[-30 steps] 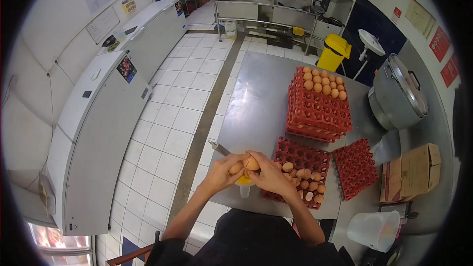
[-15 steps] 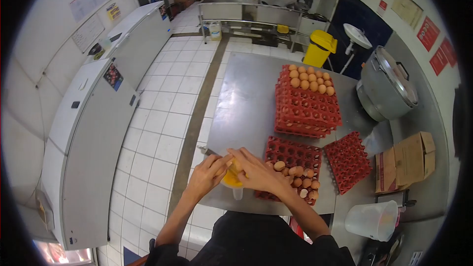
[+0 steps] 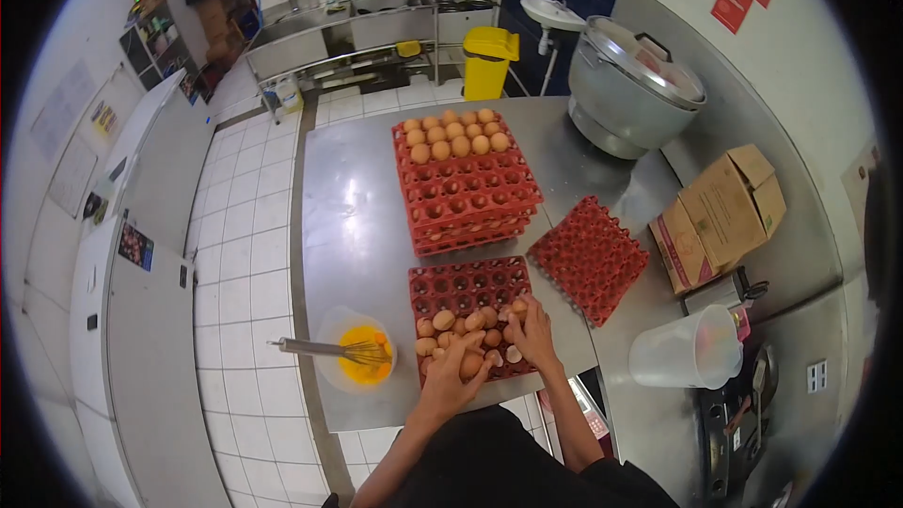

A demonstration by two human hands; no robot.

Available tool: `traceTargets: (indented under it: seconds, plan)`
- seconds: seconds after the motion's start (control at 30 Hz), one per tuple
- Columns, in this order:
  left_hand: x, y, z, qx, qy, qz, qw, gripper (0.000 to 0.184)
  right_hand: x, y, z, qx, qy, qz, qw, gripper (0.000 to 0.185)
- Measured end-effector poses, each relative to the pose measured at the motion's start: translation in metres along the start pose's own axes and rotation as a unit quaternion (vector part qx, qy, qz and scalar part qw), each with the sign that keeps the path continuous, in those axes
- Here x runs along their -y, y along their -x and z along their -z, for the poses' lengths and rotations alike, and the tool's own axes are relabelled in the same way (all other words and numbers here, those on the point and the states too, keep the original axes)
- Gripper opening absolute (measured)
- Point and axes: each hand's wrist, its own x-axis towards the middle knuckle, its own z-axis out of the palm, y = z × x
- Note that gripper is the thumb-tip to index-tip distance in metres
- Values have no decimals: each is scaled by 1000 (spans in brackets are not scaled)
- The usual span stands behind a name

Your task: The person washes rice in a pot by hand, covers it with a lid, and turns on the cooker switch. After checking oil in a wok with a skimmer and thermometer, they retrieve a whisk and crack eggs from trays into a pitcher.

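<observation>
My left hand (image 3: 450, 384) is closed around a brown egg (image 3: 470, 366) at the front of a red egg tray (image 3: 458, 297). My right hand (image 3: 534, 339) is over the tray's right side, fingers closed on what looks like an eggshell (image 3: 518, 307). Brown eggs and broken shells (image 3: 513, 354) fill the tray's nearer cups, while several far cups hold nothing. Left of the tray stands a translucent plastic jug (image 3: 329, 331) with yellow beaten egg (image 3: 362, 369) and a few whole yolks. A metal whisk (image 3: 324, 348) leans in it, its handle over the left rim.
Stacked red trays (image 3: 470, 193) with eggs on top stand behind. A bare red tray (image 3: 593, 259) lies to the right, near a cardboard box (image 3: 720, 216), a translucent bucket (image 3: 677, 353) and a large metal cooker (image 3: 625, 85). The steel table's (image 3: 343, 169) left edge borders the tiled floor.
Both hands have moved right from above the jug to the egg tray. My left hand has taken hold of an egg. The jug and whisk are now uncovered, and the view has turned right.
</observation>
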Motion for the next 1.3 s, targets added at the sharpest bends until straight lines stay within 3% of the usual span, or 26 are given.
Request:
traceTargets:
  seconds: [0.07, 0.17, 0.3, 0.37, 0.43, 0.5, 0.57, 0.67, 0.7, 0.87, 0.9, 0.97, 1.17, 1.3]
  plan:
    - [-1, -3, -10, 25, -5, 2, 1000, 43, -43, 9, -8, 56, 199, -18, 978, 59]
    - [-1, 3, -18, 50, 5, 40, 998, 41, -59, -4, 1, 35, 187, -8, 982, 57]
    - [3, 8, -22, 30, -45, 40, 998, 42, -50, -74, 14, -13, 112, -17, 994, 45]
    - [9, 13, -23, -7, -39, 69, 997, 39, 2, -137, 33, 10, -58, -10, 998, 31]
    - [11, 21, -21, -34, -36, 107, 993, 37, 34, -202, 31, -98, -48, 118, 987, 23]
    - [12, 27, -19, -68, -34, 147, 986, 35, 42, -276, 19, -102, -6, 145, 984, 26]
    - [9, 33, -14, -111, 47, 165, 979, 33, 22, -344, -6, -154, 110, 234, 954, 33]
    - [-1, 48, -1, -146, 6, 186, 972, 31, -5, -404, -24, 26, 188, 159, 969, 53]
    - [-7, 51, 6, -159, -4, 189, 969, 31, 1, -413, -21, 94, 188, 121, 970, 60]
    - [-1, 63, 14, -190, 62, 234, 952, 23, 17, -403, -5, 79, 139, 239, 958, 84]
    - [2, 64, 14, -182, 54, 214, 958, 24, 23, -406, -2, 121, 140, 184, 965, 84]
    - [-3, 54, 18, -159, 52, 209, 964, 24, 15, -412, -1, 160, 143, 132, 968, 85]
    - [9, 45, 32, -96, 63, 165, 980, 31, 8, -419, -18, 120, 176, 118, 970, 75]
    - [10, 40, 42, -103, 83, 148, 980, 39, 17, -397, -25, 7, 73, 109, 991, 58]
